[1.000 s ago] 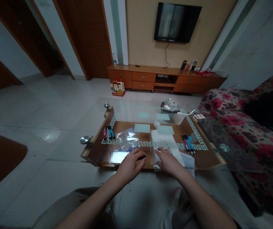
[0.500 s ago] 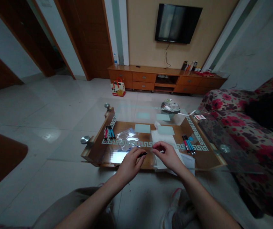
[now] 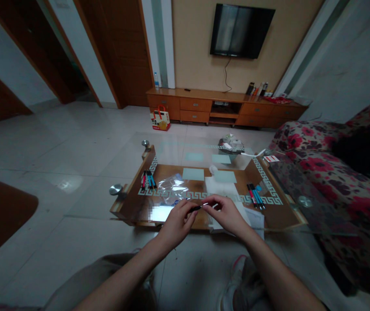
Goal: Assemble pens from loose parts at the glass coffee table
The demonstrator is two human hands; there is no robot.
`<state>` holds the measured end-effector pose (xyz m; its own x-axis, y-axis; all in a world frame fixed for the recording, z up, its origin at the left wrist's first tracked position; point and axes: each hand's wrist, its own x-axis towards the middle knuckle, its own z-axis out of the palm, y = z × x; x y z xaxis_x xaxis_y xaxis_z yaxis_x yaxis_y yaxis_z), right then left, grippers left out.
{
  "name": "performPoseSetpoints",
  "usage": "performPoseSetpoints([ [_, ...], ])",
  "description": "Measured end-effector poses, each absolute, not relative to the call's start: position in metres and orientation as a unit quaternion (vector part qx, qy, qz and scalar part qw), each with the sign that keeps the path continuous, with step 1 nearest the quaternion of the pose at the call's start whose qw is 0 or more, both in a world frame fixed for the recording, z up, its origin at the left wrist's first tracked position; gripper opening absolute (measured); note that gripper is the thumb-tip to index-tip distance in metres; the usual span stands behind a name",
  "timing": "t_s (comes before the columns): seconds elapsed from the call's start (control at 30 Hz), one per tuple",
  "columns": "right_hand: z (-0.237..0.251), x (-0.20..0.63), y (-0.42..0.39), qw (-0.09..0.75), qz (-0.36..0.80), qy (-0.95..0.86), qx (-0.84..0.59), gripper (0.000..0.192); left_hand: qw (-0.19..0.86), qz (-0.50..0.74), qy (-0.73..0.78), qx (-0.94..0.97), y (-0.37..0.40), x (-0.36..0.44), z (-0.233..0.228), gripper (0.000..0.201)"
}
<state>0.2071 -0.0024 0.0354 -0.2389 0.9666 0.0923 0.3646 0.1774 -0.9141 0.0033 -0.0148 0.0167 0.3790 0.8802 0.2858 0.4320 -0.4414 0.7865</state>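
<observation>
Above the near side of the glass-topped coffee table (image 3: 282,216), my left hand (image 3: 178,216) pinches a dark pen piece (image 3: 195,209) whose end points right. My right hand (image 3: 222,211) is closed at the fingertips on a small shiny piece (image 3: 205,204), too small to name for sure. The two pieces meet or nearly meet; I cannot tell which. A group of red, black and blue pens (image 3: 148,180) lies left of my hands. Another group of pens (image 3: 255,196) lies to the right. Clear plastic wrapping (image 3: 173,188) is just beyond my left hand.
A lit screen (image 3: 162,213) shows beside my left hand. White paper or a box (image 3: 220,186) lies under the glass near my right hand. Farther back are a tray with wrappers (image 3: 232,144), a flowered sofa (image 3: 311,147), a TV cabinet (image 3: 194,103) and a paper bag (image 3: 159,120).
My right hand has moved slightly left and down, bringing the small shiny piece up to the end of the dark pen piece. My left hand stays almost still.
</observation>
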Motion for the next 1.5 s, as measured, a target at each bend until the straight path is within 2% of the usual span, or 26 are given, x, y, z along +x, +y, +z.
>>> performPoseSetpoints([
  [1.07,0.041,0.206,-0.005,0.333,0.365,-0.724,-0.482,0.015,0.321,0.337,0.411,0.784,-0.015,0.003,0.019,0.02],
  [1.23,0.033,0.206,-0.007,0.301,0.324,-0.74,-0.507,0.034,0.327,0.325,0.401,0.791,-0.017,0.003,0.019,0.021],
  [1.37,0.031,0.207,-0.007,0.278,0.336,-0.738,-0.515,0.048,0.334,0.324,0.39,0.795,-0.018,0.004,0.022,0.022],
  [1.43,0.032,0.208,-0.007,0.289,0.339,-0.734,-0.513,0.04,0.33,0.326,0.397,0.792,-0.017,0.004,0.022,0.021],
  [1.5,0.034,0.208,-0.006,0.3,0.338,-0.734,-0.507,0.021,0.322,0.328,0.41,0.788,-0.016,0.004,0.02,0.021],
])
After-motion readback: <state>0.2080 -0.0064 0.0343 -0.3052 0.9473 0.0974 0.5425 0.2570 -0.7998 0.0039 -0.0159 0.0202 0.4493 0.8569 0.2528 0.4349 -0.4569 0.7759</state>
